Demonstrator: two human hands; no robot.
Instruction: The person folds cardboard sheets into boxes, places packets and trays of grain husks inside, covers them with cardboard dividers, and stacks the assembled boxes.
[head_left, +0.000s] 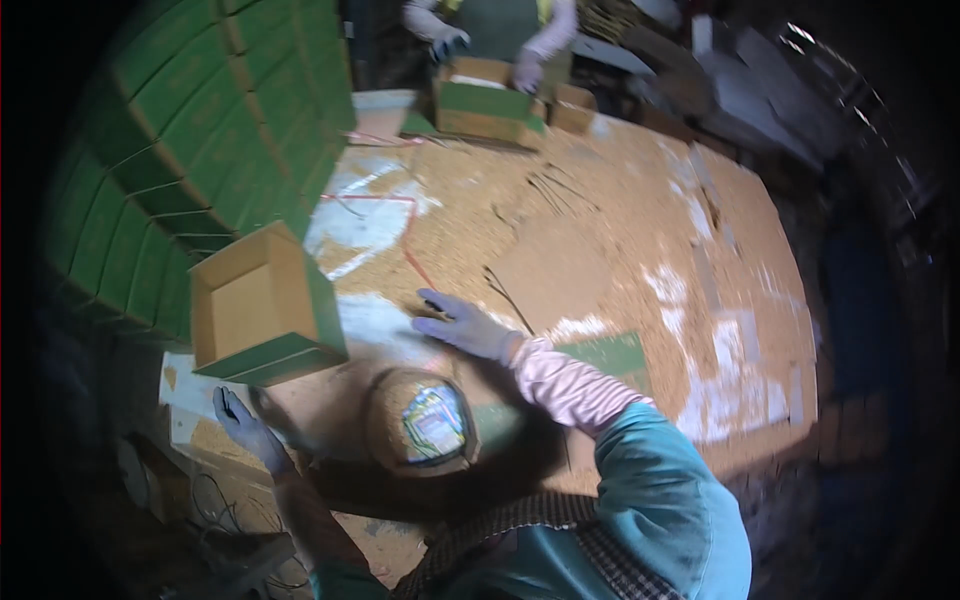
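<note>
An open cardboard box, green outside and bare brown inside, is at the left end of the table, tilted in view. Just below its near edge is my left hand in a pale glove, its fingers apart and holding nothing. My right hand, also gloved, reaches over the tabletop to the right of the box with fingers stretched out, apart from it. Between my forearms stands a round brown container with small printed packets inside. Whether the box rests fully on the table cannot be made out.
Stacked green boxes form a wall at the left. Worn cardboard covers the table, with thin dark sticks lying on it. Across it, another person's gloved hands hold a green box beside a small brown box.
</note>
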